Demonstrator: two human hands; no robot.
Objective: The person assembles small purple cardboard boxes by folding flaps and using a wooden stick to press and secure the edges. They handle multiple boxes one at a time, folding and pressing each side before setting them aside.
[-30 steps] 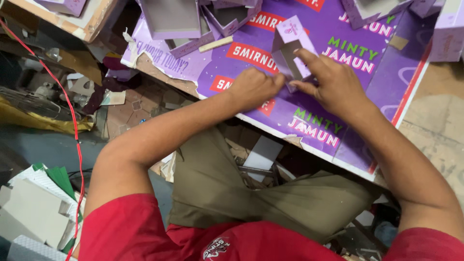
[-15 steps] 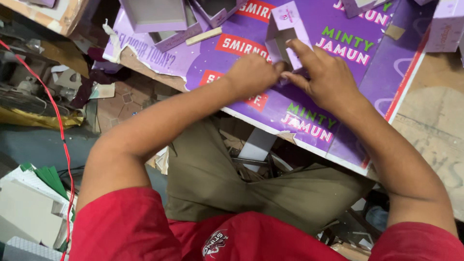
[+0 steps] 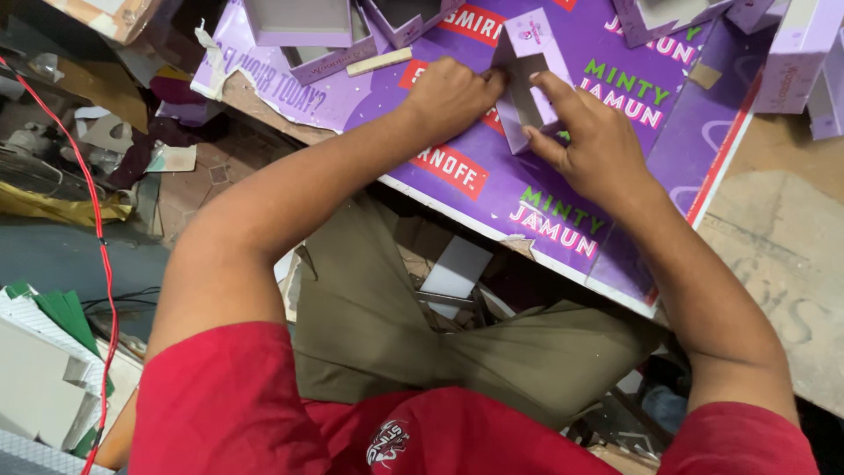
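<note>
Two hands are working one small lilac box point(image 3: 527, 79) on a purple printed sheet point(image 3: 492, 189). The left hand point(image 3: 450, 95) is curling its fingers into a loose fist against the box's left side. The right hand point(image 3: 598, 145) is spreading its fingers, fingertips point(image 3: 543, 84) pressing the box's right wall, so the box is sitting between both sets of fingers.

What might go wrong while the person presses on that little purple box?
Both the left hand and the right hand press the small purple box, which looks like thin card with an open side, so it may crumple or fold crookedly. More purple boxes crowd the purple board; a stray elbow might knock them.
</note>
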